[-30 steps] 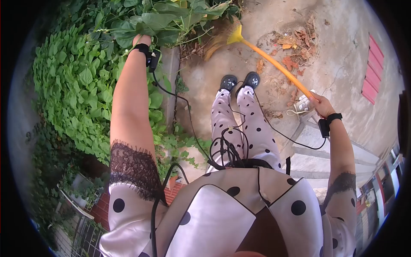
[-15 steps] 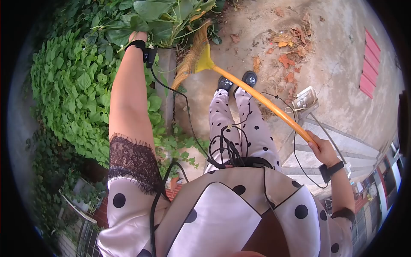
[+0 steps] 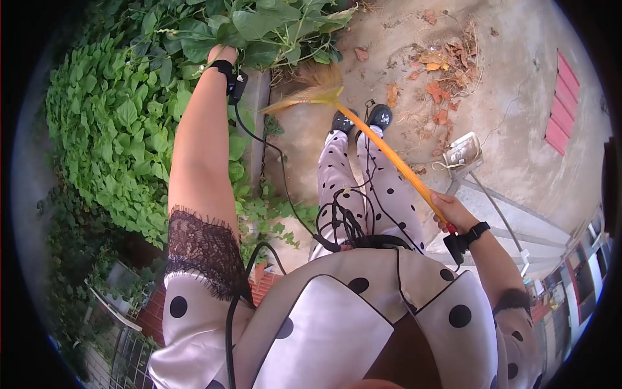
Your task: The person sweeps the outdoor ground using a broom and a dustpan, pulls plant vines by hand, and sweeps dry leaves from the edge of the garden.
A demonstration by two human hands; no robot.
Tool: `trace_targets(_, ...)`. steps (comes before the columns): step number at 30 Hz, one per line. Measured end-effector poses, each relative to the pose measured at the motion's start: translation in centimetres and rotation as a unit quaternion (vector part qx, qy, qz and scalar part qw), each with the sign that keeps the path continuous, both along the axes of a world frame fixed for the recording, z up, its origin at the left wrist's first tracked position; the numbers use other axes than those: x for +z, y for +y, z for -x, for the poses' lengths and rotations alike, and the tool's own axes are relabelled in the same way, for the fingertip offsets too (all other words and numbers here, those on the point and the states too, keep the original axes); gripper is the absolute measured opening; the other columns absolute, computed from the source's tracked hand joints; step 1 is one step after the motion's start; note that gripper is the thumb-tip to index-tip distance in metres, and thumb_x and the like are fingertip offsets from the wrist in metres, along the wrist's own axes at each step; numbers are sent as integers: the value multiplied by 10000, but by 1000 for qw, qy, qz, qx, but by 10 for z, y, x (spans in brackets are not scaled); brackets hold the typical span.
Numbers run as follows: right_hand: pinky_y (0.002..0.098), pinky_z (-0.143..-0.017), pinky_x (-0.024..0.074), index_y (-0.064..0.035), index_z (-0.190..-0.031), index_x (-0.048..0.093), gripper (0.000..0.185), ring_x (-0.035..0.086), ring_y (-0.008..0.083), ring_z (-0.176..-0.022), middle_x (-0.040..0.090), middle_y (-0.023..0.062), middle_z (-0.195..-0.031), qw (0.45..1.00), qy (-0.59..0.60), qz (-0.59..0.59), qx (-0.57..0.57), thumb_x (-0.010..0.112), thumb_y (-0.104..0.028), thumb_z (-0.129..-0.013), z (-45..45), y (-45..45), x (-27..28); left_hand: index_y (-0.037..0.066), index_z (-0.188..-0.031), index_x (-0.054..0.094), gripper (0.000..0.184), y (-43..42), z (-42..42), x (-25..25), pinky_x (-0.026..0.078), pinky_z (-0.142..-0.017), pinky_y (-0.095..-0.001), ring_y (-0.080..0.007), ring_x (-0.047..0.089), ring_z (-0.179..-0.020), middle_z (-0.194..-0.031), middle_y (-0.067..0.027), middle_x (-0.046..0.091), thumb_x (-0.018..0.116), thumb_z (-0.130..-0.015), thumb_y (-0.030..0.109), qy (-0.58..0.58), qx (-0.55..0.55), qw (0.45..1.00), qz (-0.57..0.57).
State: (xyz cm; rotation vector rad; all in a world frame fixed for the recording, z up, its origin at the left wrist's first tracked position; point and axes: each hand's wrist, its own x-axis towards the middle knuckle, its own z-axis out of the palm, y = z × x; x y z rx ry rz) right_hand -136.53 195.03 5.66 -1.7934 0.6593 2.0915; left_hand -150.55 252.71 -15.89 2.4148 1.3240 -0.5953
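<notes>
My right hand [image 3: 451, 211] is closed around the end of an orange broom handle [image 3: 396, 162]. The broom's yellow head and straw bristles [image 3: 311, 91] are over the ground, beside the low concrete edge of the plant bed and just beyond my shoes. My left hand [image 3: 222, 54] reaches in among large green leaves [image 3: 256, 26] at the top left; its fingers are hidden by the foliage, so what they hold cannot be made out.
Dry leaves [image 3: 437, 94] and twigs lie on the concrete ground right of my shoes [image 3: 380, 116]. A long-handled dustpan [image 3: 462, 150] stands near the pale steps [image 3: 505, 223]. Dense green plants [image 3: 116, 129] fill the left. A pink panel [image 3: 563, 104] is at the right.
The broom head swung left towards the bed's edge, then a little back right, with its bristles now spread. My right hand has moved left and closer to my body. My left hand stays among the leaves.
</notes>
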Motion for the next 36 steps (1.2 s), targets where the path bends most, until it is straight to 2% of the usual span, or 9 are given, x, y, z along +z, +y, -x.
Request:
trace_targets(10, 253, -370, 385, -123, -1302, 364, 435, 418, 91, -391, 415, 11, -500, 973, -131, -48, 183, 446, -270, -901, -5, -1, 108, 20, -935, 612, 526, 6, -11, -2, 423, -781, -421, -380, 550, -925, -951, -209, 598, 373, -786, 464, -13, 38, 999, 19)
trace_targets(13, 409, -573, 460, -155, -1235, 435, 381, 582, 323, -620, 586, 167, -687, 857, -234, -245, 389, 446, -296, -881, 4, 1, 45, 37, -951, 616, 433, 16, -3, -26, 429, -794, -422, -374, 547, -936, -983, -193, 594, 387, -822, 381, 30, -20, 999, -8)
trace_targets(17, 443, -590, 456, -206, -1206, 462, 387, 582, 331, -670, 600, 149, -719, 755, -251, -271, 542, 435, -372, -857, 9, 39, -66, 44, -984, 610, 474, 9, 8, -22, 408, -823, -412, -365, 521, -995, -1023, -194, 582, 389, -817, 430, -12, 14, 1000, 1)
trace_targets(22, 441, -629, 458, -235, -1217, 453, 396, 585, 335, -702, 604, 147, -729, 747, -313, -166, 562, 430, -385, -850, -64, -13, -88, 75, -1002, 594, 409, 13, 25, -29, 420, -781, -436, -379, 520, -946, -1016, -184, 581, 500, -790, 412, -1, 102, 995, 10)
trace_targets(29, 433, -718, 455, -184, -1199, 483, 383, 573, 365, -810, 603, 199, -848, 804, -398, -35, 441, 482, -328, -844, -130, -128, -16, 104, -1080, 551, 368, 55, 77, -54, 435, -781, -373, -277, 548, -931, -1059, -124, 581, 538, -802, 344, 127, -121, 983, -50)
trace_targets(31, 414, -680, 455, -157, -1198, 487, 377, 579, 356, -770, 592, 219, -806, 804, -422, -15, 420, 470, -314, -856, -137, -134, 5, -13, -1123, 481, 380, 56, 79, -56, 431, -789, -333, -201, 515, -978, -1107, -99, 539, 474, -859, 261, -10, 79, 995, 64)
trace_targets(32, 400, -664, 457, -143, -1199, 488, 372, 591, 341, -740, 589, 223, -773, 807, -428, -7, 407, 469, -300, -863, -139, -127, 22, 64, -1091, 543, 433, 44, 73, -44, 418, -814, -396, -343, 518, -977, -1105, -167, 549, 527, -779, 364, 14, 183, 981, 63)
trace_targets(34, 378, -654, 458, -125, -1203, 483, 370, 594, 311, -707, 578, 216, -737, 844, -402, 24, 354, 472, -281, -867, -137, -85, 66, 30, -1094, 527, 359, 45, 89, -67, 435, -820, -352, -265, 530, -976, -1106, -107, 559, 432, -865, 291, -73, 135, 981, 118)
trace_targets(36, 357, -643, 459, -108, -1208, 478, 370, 597, 282, -675, 566, 209, -701, 875, -376, 54, 299, 475, -263, -872, -131, -74, 83, 15, -938, 615, 385, 25, 81, -57, 429, -762, -405, -360, 542, -914, -971, -206, 592, 484, -807, 353, 73, -7, 996, 54)
